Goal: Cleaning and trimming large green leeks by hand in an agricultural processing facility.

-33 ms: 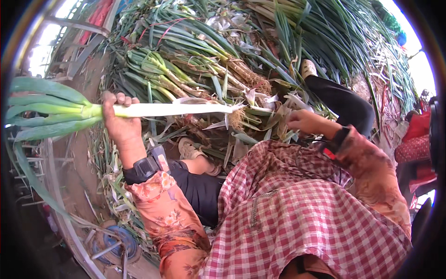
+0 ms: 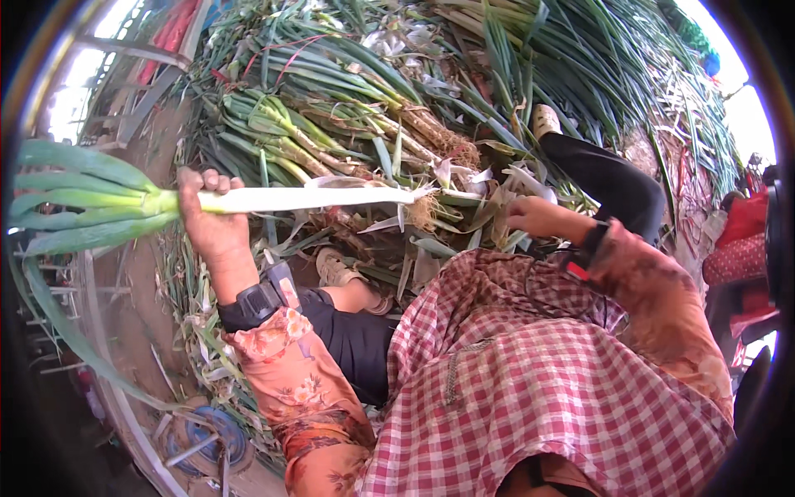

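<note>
My left hand is closed round a leek, where its green leaves meet the white shank. The leek lies level, its leaves spread to the left and its roots pointing right, above the heap. Over peeled husks and loose leaves hangs my right hand, to the right of the root end and apart from it. Its fingers are curled, and what they hold, if anything, does not show clearly. Beyond the held leek lies a pile of leeks with brown roots.
A large heap of leeks with dark green leaves rises at the far right. Metal bars and a blue wheel stand at the left. My checked apron covers my lap. Something red is at the right edge.
My right hand has shifted slightly left. My left hand and the leek have barely moved, a touch to the left.
</note>
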Available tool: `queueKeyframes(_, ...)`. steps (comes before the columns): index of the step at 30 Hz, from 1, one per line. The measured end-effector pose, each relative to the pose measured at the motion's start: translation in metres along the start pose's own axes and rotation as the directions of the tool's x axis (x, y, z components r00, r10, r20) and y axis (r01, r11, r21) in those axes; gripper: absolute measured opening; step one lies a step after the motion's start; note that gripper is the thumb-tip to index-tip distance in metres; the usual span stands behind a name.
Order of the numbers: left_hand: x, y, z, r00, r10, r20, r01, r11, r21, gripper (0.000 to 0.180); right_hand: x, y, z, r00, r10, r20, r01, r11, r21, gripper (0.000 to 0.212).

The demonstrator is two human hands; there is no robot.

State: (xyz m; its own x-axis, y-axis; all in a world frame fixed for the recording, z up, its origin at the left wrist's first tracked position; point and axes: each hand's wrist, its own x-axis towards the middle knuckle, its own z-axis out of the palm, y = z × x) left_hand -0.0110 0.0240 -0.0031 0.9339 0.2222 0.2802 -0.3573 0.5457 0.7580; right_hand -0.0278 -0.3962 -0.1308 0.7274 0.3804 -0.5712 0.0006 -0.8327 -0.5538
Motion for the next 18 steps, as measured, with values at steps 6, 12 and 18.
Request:
queueKeyframes(6,-0.01,0.01,-0.015,0.996,0.052,-0.079,-0.051,0.999,0.021,0.018,0.033,0.004,0.058,0.838,0.287,0.464,-0.062,0.895,-0.442,0.048)
queueKeyframes(12,-0.006,0.0,0.018,0.989,0.043,-0.141,-0.036,0.998,0.053,0.023,0.044,0.044,0.06,0.972,0.013,0.235,0.024,0.988,-0.155,0.041)
queueKeyframes(18,-0.009,-0.009,0.011,0.992,0.02,-0.124,-0.007,0.995,0.103,0.024,0.012,-0.033,-0.008,0.987,0.152,-0.043,-0.012,0.341,0.94,0.021)
